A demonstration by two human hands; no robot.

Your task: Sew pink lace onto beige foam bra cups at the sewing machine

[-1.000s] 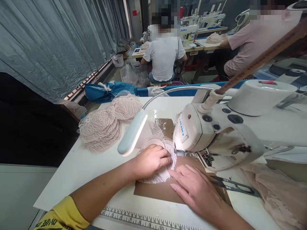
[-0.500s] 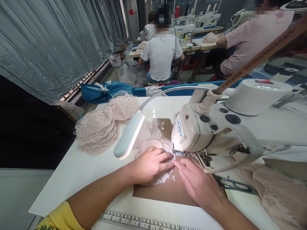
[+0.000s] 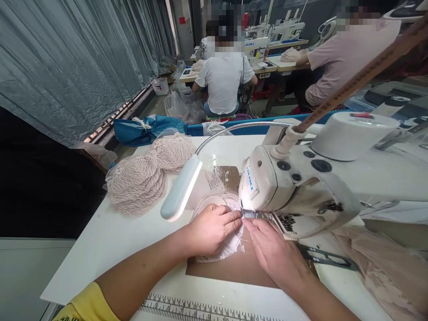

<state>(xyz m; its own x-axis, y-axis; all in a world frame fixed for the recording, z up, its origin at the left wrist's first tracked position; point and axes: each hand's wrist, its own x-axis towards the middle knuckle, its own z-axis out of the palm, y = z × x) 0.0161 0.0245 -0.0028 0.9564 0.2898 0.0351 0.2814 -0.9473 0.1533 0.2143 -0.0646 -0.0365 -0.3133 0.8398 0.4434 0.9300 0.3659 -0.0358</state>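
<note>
Lace cup lies under the left hand (right hand at its edge), both grips unclear.

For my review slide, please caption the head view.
Left hand on a lace piece, right hand close by, at a sewing machine.

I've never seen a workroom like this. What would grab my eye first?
Probably the big white sewing machine right of centre, with a glowing lamp on a bendy metal neck to its left. Close under its head, the left hand lies on a pale lace piece, the right hand close by. At the far left of the table sits heaped beige lace.
</note>
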